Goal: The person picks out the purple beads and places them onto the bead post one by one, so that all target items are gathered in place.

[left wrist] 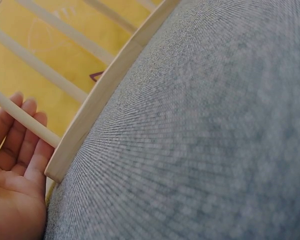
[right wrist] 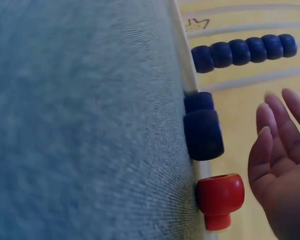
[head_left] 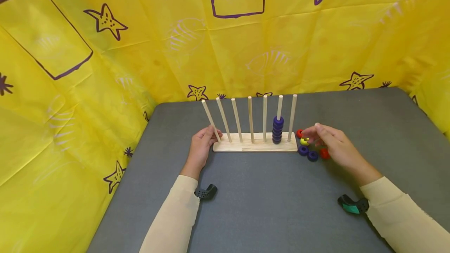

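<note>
A pale wooden base with several upright pegs stands on the table. Blue beads are stacked on the second peg from the right. My left hand rests against the base's left end, its fingers loosely bent beside the leftmost peg. Over the loose beads hovers my right hand, fingers slightly bent, with nothing held in the right wrist view. Close to its fingertips in the head view lies a yellow bead. Two blue beads and red beads lie around it, by the base's right end.
The grey table reaches back to a yellow cloth printed with stars and fish, which hangs behind and at both sides. Each wrist wears a dark band.
</note>
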### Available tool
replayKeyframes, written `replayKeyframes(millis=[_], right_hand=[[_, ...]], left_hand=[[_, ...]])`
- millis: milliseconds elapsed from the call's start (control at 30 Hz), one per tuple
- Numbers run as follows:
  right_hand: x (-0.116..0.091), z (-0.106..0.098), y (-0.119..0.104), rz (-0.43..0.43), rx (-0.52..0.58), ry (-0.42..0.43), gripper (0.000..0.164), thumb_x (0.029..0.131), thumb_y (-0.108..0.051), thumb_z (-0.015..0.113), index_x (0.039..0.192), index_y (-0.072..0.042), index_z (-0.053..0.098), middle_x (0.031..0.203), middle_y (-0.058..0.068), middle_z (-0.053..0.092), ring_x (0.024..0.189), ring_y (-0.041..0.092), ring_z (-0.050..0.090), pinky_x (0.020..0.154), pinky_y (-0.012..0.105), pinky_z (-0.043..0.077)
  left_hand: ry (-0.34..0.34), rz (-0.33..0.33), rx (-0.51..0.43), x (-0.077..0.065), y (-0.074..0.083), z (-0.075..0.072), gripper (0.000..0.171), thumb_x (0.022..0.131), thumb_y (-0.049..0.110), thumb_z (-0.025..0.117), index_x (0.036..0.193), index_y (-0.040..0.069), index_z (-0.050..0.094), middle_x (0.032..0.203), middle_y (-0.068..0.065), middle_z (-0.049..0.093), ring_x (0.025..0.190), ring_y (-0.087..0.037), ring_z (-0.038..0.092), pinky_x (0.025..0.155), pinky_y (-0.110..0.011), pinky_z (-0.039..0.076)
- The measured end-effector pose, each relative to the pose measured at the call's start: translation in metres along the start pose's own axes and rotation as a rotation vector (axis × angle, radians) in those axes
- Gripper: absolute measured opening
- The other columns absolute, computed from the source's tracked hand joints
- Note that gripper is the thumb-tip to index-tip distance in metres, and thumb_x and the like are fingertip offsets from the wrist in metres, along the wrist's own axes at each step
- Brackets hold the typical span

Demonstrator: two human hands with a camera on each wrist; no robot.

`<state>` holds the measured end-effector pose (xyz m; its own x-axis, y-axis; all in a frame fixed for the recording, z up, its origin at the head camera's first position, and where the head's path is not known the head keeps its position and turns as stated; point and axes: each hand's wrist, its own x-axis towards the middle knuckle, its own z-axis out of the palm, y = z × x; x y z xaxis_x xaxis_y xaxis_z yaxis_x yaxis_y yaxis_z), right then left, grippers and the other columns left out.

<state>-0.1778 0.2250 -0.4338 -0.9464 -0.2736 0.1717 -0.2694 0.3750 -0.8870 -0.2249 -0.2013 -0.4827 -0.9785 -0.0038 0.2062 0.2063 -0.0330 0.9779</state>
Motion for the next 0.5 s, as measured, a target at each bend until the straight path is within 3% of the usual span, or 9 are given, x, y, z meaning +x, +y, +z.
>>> replayKeyframes(millis=[300, 500], right_hand=[[-0.001, 0.011, 0.011, -0.011, 0.033, -0.002, 0.051, 0.122, -0.025, 0.035, 0.127, 0.008, 0.074, 0.117, 0.022, 0.073, 0.096, 0.023, 0.065, 0.084, 0.021, 0.055], [-0.002, 0.014, 0.02, -0.034, 0.029, 0.004, 0.039, 0.12, -0.016, 0.043, 0.124, 0.009, 0.073, 0.115, 0.02, 0.073, 0.096, 0.019, 0.067, 0.084, 0.019, 0.054]], left_hand=[[0.003, -0.008, -0.01, 0.0, 0.0, 0.001, 0.048, 0.116, 0.029, 0.058, 0.109, -0.017, 0.071, 0.104, -0.017, 0.075, 0.102, -0.026, 0.071, 0.093, -0.036, 0.059], [0.002, -0.005, -0.006, 0.001, 0.0, 0.001, 0.048, 0.117, 0.027, 0.057, 0.11, -0.018, 0.07, 0.105, -0.019, 0.074, 0.102, -0.026, 0.07, 0.094, -0.037, 0.059]])
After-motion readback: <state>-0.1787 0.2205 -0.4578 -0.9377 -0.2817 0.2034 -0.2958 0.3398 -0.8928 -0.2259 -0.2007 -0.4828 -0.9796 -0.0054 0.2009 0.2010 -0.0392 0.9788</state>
